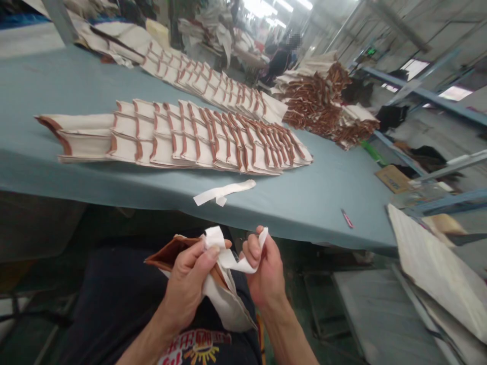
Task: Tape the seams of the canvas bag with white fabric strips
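L hand (190,281) is gripping a cream canvas piece (224,304) w/ brown trim, thumb and fingers clenched on its upper edge. The same hand is also pinching one end of a white strip (233,262). R hand (262,268) is pinching the other end of the strip betw. thumb and forefinger, w/ the tip sticking up above the knuckles. The strip is hanging in a slack curve betw. both hands. The canvas piece is resting on the person's lap, below the front edge of the bench (323,197) and apart from it.

Approx. mid-length of the bench, just inside the front edge, a loose strip (222,191) is lying partly folded. Further in, a fanned row (198,137) of cream pieces w/ brown trim is running along the bench, each piece overlapping the next. A second row (213,83) is lying behind it, toward the far edge. At the far right corner a heap (323,99) of like pieces is sitting, brown trim facing out. Near the front edge, toward the right end, a small pink tool (347,218) is lying alone; type cannot be told.

Beyond the far edge another person (281,61) is showing, hands not visible. Off the right end of the bench, a cardboard box (393,178) is sitting low down, and cream sheets (437,274) are lying stacked nearer the camera.
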Action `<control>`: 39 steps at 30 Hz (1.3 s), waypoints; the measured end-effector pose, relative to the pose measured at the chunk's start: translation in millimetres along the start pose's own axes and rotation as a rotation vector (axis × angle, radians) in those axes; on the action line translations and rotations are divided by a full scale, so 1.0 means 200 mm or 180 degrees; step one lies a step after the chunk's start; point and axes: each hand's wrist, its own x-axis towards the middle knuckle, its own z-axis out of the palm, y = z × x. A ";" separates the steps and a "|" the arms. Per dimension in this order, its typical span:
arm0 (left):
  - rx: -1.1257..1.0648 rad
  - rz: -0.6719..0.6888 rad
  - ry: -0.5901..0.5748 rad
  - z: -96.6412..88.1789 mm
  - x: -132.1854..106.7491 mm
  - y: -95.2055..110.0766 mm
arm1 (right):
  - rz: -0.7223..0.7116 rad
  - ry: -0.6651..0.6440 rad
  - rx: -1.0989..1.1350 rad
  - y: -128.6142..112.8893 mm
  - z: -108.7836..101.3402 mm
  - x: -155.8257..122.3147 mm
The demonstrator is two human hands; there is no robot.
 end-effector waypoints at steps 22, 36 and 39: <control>0.3036 0.2308 -0.0220 -0.10 -0.29 0.20 | -0.0376 -0.1342 -0.1686 -0.02 0.18 -0.27; 0.2795 0.1088 0.1390 -0.20 -0.40 0.09 | 0.0004 -0.1050 -0.1801 0.01 0.16 -0.19; 0.2833 0.1087 0.1497 -0.24 -0.41 0.08 | 0.0296 -0.1312 -0.2008 0.05 0.11 -0.16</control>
